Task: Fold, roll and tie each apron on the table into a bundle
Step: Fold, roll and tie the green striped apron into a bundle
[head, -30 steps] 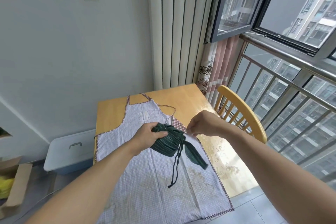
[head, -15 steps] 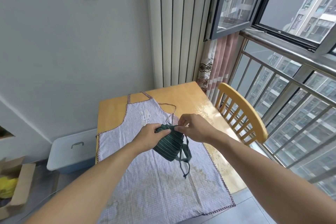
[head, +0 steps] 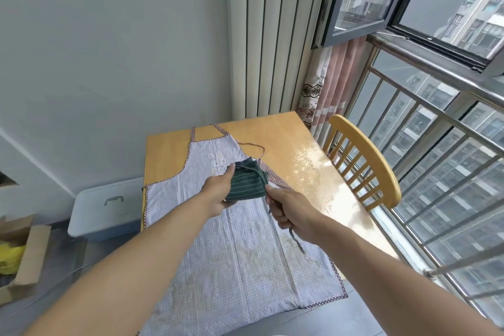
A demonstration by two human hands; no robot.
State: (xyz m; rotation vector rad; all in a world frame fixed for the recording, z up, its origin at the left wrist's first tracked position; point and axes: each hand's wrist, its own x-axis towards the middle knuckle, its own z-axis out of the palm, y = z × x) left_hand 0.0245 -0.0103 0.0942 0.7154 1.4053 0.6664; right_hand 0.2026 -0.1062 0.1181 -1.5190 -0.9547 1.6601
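A yellow wooden chair (head: 362, 161) is standing just right of the surface (head: 308, 163) — a lidded plastic bin (head: 105, 209) and cardboard box (head: 23, 256) are sitting left of it.

A second ago the right hand (head: 291, 211) pinches a strap beside the green striped bundle (head: 246, 184), toward the tabletop's right edge, with a wide strap and a thin tie dangling free below. Half a second ago it meets the left hand (head: 218, 191) at the bundle's top. Now it sits nearer the tabletop's near edge, gripping the dark tie (head: 296, 240), which runs taut from the bundle through the fist.
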